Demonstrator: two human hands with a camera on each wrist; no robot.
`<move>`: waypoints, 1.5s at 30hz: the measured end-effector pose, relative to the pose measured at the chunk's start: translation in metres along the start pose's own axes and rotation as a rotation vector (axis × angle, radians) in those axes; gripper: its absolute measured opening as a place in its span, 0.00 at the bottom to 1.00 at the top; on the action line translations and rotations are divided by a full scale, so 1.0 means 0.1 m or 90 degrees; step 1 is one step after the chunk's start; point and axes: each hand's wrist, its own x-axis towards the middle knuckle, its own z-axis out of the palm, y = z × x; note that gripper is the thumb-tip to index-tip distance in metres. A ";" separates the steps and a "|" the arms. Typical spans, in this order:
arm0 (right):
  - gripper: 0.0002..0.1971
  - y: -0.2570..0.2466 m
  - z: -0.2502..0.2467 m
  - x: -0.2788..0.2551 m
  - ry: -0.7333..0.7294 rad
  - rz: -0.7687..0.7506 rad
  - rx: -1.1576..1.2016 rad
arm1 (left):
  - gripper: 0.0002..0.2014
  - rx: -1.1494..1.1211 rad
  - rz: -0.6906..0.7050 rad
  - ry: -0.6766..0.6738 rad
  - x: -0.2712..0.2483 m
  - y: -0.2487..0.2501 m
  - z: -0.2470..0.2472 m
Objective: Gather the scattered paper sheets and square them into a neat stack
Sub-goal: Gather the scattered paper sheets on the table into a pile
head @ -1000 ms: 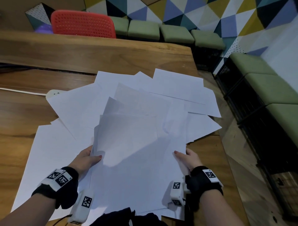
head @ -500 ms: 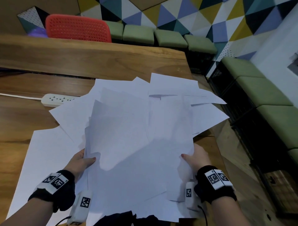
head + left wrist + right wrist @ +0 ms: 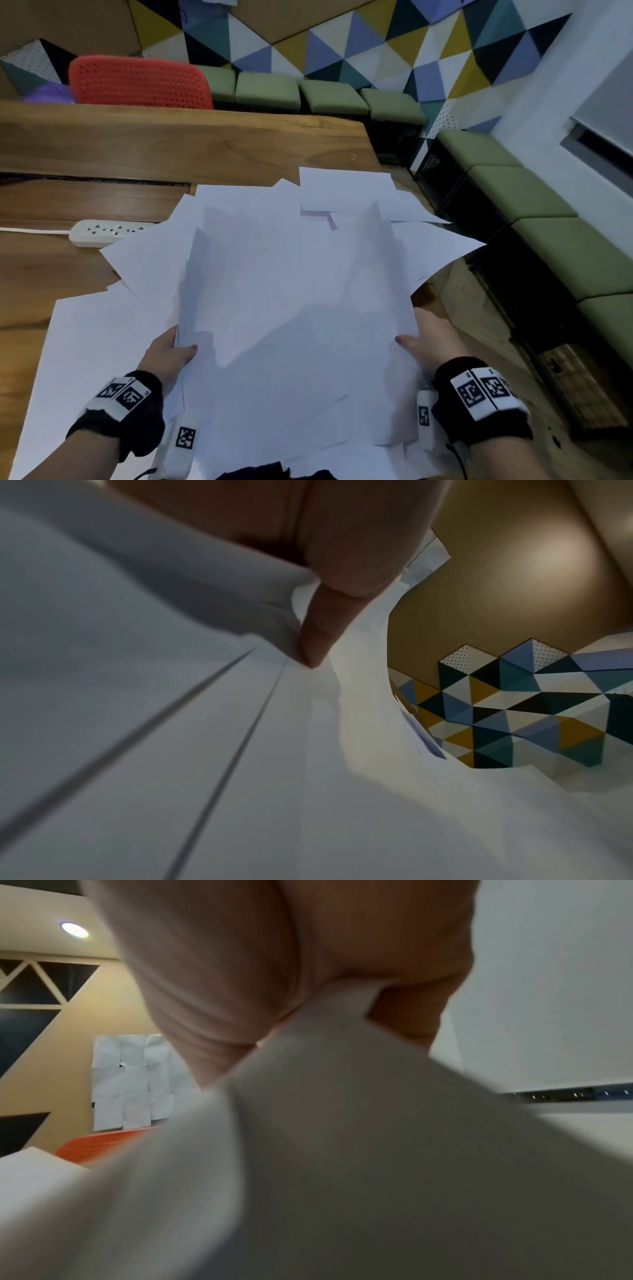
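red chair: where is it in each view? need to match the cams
Head: red chair upper left, behind the table's far edge.
Left wrist: not in it.
Right wrist: orange-red sliver low left, above the paper sheets.
Shared landmark: the paper sheets held in both hands, in all three views.

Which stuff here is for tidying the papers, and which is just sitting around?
For the job:
- paper sheets, fanned in an uneven bundle
- left hand, gripping the bundle's left edge
- right hand, gripping its right edge
- more sheets lying on the table

Just lying about:
- power strip
- red chair
- green seats
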 end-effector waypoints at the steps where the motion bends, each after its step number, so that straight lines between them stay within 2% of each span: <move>1: 0.12 0.02 -0.01 -0.04 -0.007 0.003 -0.005 | 0.15 0.005 0.002 -0.002 -0.01 0.01 0.01; 9: 0.09 0.02 -0.13 -0.33 0.064 0.019 -0.080 | 0.16 0.016 0.027 0.006 -0.10 0.07 0.07; 12: 0.09 0.04 -0.10 -0.31 0.041 0.028 -0.035 | 0.16 0.014 0.029 0.009 -0.10 0.03 0.06; 14: 0.15 0.11 0.02 -0.27 0.033 0.045 0.036 | 0.17 0.011 0.026 0.012 -0.11 0.02 0.06; 15: 0.21 0.14 0.10 -0.26 0.032 0.058 0.067 | 0.17 0.008 0.025 0.014 -0.11 0.01 0.06; 17: 0.32 0.22 0.24 -0.25 0.016 0.090 0.086 | 0.16 0.013 0.027 0.020 -0.14 0.01 0.06; 18: 0.33 0.24 0.30 -0.24 0.009 0.105 0.081 | 0.16 0.011 0.028 0.025 -0.15 0.00 0.05; 22: 0.28 0.35 0.43 -0.17 0.021 0.159 0.054 | 0.15 0.010 0.030 0.026 -0.14 -0.05 0.02; 25: 0.23 0.42 0.45 -0.05 -0.011 0.158 0.045 | 0.14 0.012 0.032 0.020 -0.15 -0.06 0.02; 28: 0.19 0.45 0.45 0.03 -0.043 0.180 -0.035 | 0.14 -0.004 0.029 0.017 -0.20 -0.03 0.04; 31: 0.25 0.40 0.42 0.04 -0.022 0.194 -0.262 | 0.13 0.000 0.020 0.013 -0.20 -0.03 0.03; 33: 0.25 0.35 0.39 0.05 -0.002 0.186 -0.323 | 0.15 0.000 0.010 0.017 -0.17 -0.06 0.01; 35: 0.20 0.36 0.41 0.11 -0.023 0.174 -0.249 | 0.15 -0.007 0.006 0.016 -0.14 -0.07 0.00; 38: 0.15 0.38 0.54 0.18 -0.082 0.170 0.128 | 0.15 -0.013 0.007 0.009 -0.13 -0.08 0.00; 40: 0.21 0.38 0.66 0.17 -0.068 0.176 0.352 | 0.15 -0.009 0.009 0.008 -0.13 -0.08 0.00; 41: 0.20 0.37 0.70 0.15 -0.063 0.171 0.426 | 0.15 -0.007 0.009 0.009 -0.13 -0.08 -0.01; 43: 0.16 0.37 0.77 0.13 -0.052 0.141 0.469 | 0.14 0.000 0.009 0.006 -0.14 -0.06 0.00; 45: 0.13 0.37 0.77 0.12 -0.009 0.093 0.437 | 0.14 0.003 0.009 0.001 -0.14 -0.04 0.01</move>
